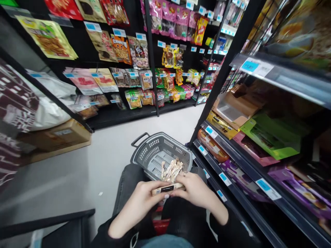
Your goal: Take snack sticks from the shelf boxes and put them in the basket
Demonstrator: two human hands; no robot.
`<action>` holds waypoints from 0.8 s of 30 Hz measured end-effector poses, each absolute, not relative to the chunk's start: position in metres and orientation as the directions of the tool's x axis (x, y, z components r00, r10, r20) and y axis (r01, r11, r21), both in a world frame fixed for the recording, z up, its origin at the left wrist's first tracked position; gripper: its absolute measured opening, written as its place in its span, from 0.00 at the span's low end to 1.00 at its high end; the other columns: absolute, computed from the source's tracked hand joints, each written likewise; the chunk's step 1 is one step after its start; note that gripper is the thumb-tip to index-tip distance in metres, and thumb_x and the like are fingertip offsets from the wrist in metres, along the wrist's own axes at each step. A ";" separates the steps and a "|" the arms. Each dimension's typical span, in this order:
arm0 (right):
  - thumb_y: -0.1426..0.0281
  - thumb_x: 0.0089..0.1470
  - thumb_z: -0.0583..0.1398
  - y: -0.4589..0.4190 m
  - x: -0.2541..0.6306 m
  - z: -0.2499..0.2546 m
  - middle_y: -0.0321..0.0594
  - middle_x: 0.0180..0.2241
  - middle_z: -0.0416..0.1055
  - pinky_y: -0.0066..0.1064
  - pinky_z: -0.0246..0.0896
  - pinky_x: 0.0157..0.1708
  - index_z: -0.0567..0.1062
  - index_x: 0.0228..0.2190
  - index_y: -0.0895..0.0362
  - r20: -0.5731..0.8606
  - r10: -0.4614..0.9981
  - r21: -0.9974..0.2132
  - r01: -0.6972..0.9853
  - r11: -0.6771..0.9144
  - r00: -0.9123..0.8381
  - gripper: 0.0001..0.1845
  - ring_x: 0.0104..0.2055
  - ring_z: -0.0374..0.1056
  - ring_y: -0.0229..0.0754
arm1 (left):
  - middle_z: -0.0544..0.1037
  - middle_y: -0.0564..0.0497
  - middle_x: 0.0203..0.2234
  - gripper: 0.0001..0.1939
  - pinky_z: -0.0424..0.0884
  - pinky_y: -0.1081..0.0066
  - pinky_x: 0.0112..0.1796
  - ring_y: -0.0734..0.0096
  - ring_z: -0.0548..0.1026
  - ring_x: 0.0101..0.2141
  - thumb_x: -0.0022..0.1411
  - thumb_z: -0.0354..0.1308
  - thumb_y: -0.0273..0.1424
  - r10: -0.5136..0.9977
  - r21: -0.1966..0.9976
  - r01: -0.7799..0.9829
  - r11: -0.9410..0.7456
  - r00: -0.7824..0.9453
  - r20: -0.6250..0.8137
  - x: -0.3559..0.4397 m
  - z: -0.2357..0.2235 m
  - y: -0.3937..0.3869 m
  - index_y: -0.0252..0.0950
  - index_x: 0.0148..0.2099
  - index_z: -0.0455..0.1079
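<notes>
My left hand (141, 201) and my right hand (196, 191) are both closed round a bundle of small wrapped snack sticks (171, 174), held low over my knees. The sticks fan out above my fingers, and a tan pack with a dark label lies across the bottom of the bundle. Just beyond my hands a grey plastic shopping basket (144, 155) stands on the pale floor, with a few small packs inside it. I am crouched in a shop aisle, my dark trousers below the hands.
Black shelves (232, 162) with boxed goods and blue price tags run close on my right. Racks of hanging snack bags (134, 51) fill the far wall. A cardboard box (59, 136) and white sacks sit at the left. A dark bar (46, 220) crosses the lower left.
</notes>
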State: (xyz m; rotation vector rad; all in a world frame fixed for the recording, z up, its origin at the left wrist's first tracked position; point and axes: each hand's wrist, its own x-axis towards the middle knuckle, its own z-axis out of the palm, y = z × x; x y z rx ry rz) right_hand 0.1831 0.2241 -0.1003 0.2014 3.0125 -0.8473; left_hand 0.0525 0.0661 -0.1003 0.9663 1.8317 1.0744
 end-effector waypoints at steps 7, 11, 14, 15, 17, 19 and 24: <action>0.62 0.59 0.54 0.239 0.232 -0.111 0.37 0.27 0.73 0.24 0.56 0.31 0.74 0.31 0.57 -0.167 0.083 -0.724 0.179 0.666 -0.982 0.13 0.30 0.69 0.37 | 0.81 0.48 0.30 0.19 0.74 0.71 0.34 0.68 0.79 0.27 0.54 0.59 0.37 0.825 0.871 0.033 0.490 -0.342 -0.451 0.056 -0.097 0.048 0.32 0.46 0.74; 0.63 0.60 0.52 0.245 0.257 -0.102 0.35 0.24 0.73 0.24 0.59 0.32 0.76 0.34 0.55 -0.207 0.152 -0.835 0.256 0.488 -0.966 0.14 0.27 0.69 0.35 | 0.81 0.46 0.34 0.23 0.74 0.64 0.38 0.63 0.79 0.30 0.54 0.58 0.40 0.839 0.861 -0.076 0.502 -0.200 -0.507 0.052 -0.097 0.052 0.32 0.49 0.72; 0.64 0.61 0.51 0.245 0.269 -0.103 0.38 0.30 0.75 0.27 0.63 0.36 0.75 0.42 0.54 -0.180 0.216 -0.862 0.259 0.435 -0.960 0.16 0.31 0.71 0.37 | 0.80 0.42 0.39 0.27 0.74 0.62 0.38 0.61 0.79 0.33 0.56 0.55 0.44 0.859 0.846 -0.189 0.499 -0.025 -0.512 0.048 -0.100 0.056 0.31 0.51 0.70; 0.65 0.61 0.50 0.245 0.272 -0.104 0.40 0.32 0.76 0.27 0.64 0.37 0.74 0.45 0.53 -0.154 0.229 -0.862 0.244 0.445 -0.961 0.16 0.33 0.72 0.38 | 0.80 0.42 0.37 0.27 0.74 0.63 0.36 0.62 0.79 0.32 0.57 0.54 0.46 0.861 0.835 -0.225 0.502 0.040 -0.507 0.046 -0.101 0.057 0.30 0.51 0.70; 0.67 0.62 0.49 0.244 0.276 -0.106 0.41 0.39 0.75 0.29 0.64 0.41 0.73 0.48 0.52 -0.102 0.235 -0.849 0.208 0.486 -0.967 0.18 0.39 0.72 0.38 | 0.80 0.43 0.33 0.27 0.74 0.67 0.31 0.66 0.77 0.28 0.58 0.53 0.46 0.852 0.806 -0.274 0.524 0.150 -0.502 0.043 -0.105 0.060 0.30 0.50 0.70; 0.70 0.62 0.47 0.241 0.277 -0.107 0.41 0.47 0.72 0.30 0.63 0.47 0.69 0.52 0.52 -0.070 0.222 -0.837 0.179 0.518 -0.973 0.20 0.48 0.69 0.39 | 0.79 0.46 0.31 0.24 0.71 0.73 0.27 0.74 0.73 0.23 0.57 0.55 0.44 0.827 0.781 -0.275 0.561 0.226 -0.515 0.041 -0.109 0.062 0.31 0.48 0.71; 0.73 0.62 0.47 0.241 0.279 -0.106 0.38 0.52 0.69 0.28 0.60 0.53 0.67 0.54 0.52 -0.006 0.195 -0.845 0.109 0.523 -0.981 0.21 0.54 0.65 0.36 | 0.75 0.52 0.27 0.19 0.63 0.79 0.20 0.83 0.64 0.18 0.50 0.62 0.38 0.798 0.769 -0.231 0.596 0.284 -0.532 0.028 -0.129 0.065 0.33 0.43 0.72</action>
